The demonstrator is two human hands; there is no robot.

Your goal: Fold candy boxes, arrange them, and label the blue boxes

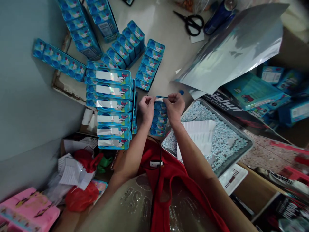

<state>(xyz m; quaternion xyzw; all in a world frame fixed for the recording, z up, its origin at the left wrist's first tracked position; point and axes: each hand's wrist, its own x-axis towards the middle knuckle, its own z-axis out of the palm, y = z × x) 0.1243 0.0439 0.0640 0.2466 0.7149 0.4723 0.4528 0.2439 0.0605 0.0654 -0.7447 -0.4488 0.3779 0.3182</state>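
My left hand (146,109) and my right hand (175,108) meet over the far end of a row of small blue candy boxes (159,120). Between their fingertips lies a shiny silvery sticker strip (159,99), pinched at its left end by my left hand and at its right end by my right. The strip is on or just above the farthest box; contact is too small to make out. To the left stands a stack of blue boxes (124,106), where several fronts carry a similar shiny strip (106,103).
More blue box rows (149,66) stand at the back left. Black scissors (193,25) lie at the back, beside a large silvery sheet (231,48). On the right, a metal tray (249,141) of small pale pieces carries a white sticker sheet (200,135); blue cartons (253,90) lie beyond.
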